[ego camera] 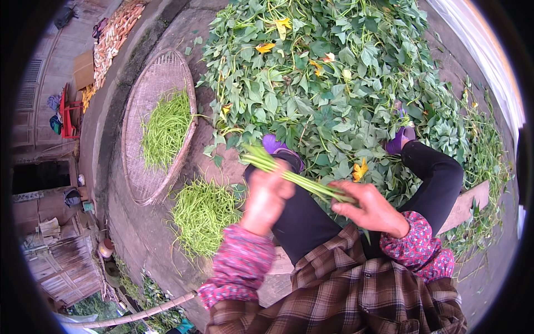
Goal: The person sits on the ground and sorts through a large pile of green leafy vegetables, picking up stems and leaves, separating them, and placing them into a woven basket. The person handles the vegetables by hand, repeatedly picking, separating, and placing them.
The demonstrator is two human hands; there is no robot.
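Note:
My left hand [267,196], blurred, is closed around a bundle of green stems [308,181] above my knee. The fingers and thumb of my right hand [367,204] pinch the bundle's other end. A large heap of leafy green vines [333,92] with a few yellow leaves lies in front of me, around my purple shoes. Left of my left hand, a pile of stripped green stems [204,217] rests on the ground. Beyond it, more stems [167,131] lie in a shallow woven bamboo basket [135,125].
A wooden board [467,206] and thin stripped vines [488,150] lie at my right. A bamboo pole [167,304] crosses the lower left. Past a concrete ledge [121,83] are corn cobs [112,41], a cardboard box [84,69] and a red stool [66,115].

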